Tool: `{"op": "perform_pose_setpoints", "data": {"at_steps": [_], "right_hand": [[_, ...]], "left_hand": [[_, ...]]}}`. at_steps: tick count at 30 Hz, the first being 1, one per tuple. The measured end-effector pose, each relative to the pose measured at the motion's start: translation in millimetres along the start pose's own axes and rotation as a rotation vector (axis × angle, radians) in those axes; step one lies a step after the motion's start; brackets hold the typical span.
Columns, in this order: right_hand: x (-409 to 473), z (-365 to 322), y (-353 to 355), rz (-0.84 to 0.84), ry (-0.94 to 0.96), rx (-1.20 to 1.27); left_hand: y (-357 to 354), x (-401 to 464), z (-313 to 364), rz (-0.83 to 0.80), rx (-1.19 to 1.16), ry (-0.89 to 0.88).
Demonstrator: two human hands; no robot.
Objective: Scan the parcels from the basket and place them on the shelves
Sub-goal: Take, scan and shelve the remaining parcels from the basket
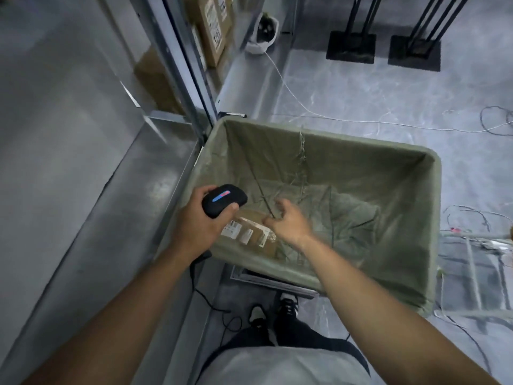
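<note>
— Where is our parcel?

— The cardboard parcel (254,233) lies flat at the bottom of the fabric-lined basket (333,143), in the near-left corner, its white shipping labels (244,232) facing up. Its long axis runs roughly from ten o'clock to four o'clock across our view.

— Which hand is nearer?

— Both are close. Our right hand (288,220) is over the parcel's far right edge, fingers (279,204) spread and loosely curled, holding nothing; whether the thumb touches the cardboard we cannot tell. From those fingers the parcel lies toward seven o'clock and below. Our left hand (200,220) is closed around the black barcode scanner (223,200), its indicator strip lit, over the parcel's left end at about nine o'clock of the labels.

— So what does the next move turn on?

— We judge the right hand should drop and pinch the parcel across its short side, tilting the labels toward the scanner. The left need only aim.

— Anything in the way?

— The loose liner folds and stray threads (301,159) at twelve o'clock could snag the fingers. The basket wall crowds the left wrist. The scanner's cable (211,298) trails down at six o'clock near our shoes. The metal shelves (177,65) with stored boxes (211,31) stand at eleven o'clock, close to the basket's far-left corner.
</note>
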State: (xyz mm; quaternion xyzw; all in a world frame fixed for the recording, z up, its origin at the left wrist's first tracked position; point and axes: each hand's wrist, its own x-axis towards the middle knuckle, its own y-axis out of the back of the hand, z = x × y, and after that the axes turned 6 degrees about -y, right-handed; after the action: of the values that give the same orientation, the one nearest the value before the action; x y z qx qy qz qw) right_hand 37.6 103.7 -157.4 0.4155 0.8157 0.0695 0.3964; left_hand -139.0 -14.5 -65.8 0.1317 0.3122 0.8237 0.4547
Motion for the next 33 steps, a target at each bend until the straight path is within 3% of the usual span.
{"op": "perform_pose_setpoints", "data": {"at_steps": [10, 19, 33], "right_hand": [[34, -1, -23, -0.134, 0.015, -0.147], [65, 16, -71, -0.209, 0.03, -0.415], [99, 29, -124, -0.242, 0.098, -0.608]], "left_hand": [[-3, 7, -28, 0.052, -0.064, 0.046], [-12, 0, -69, -0.023, -0.106, 0.116], [-20, 0, -93, -0.047, -0.096, 0.246]]}}
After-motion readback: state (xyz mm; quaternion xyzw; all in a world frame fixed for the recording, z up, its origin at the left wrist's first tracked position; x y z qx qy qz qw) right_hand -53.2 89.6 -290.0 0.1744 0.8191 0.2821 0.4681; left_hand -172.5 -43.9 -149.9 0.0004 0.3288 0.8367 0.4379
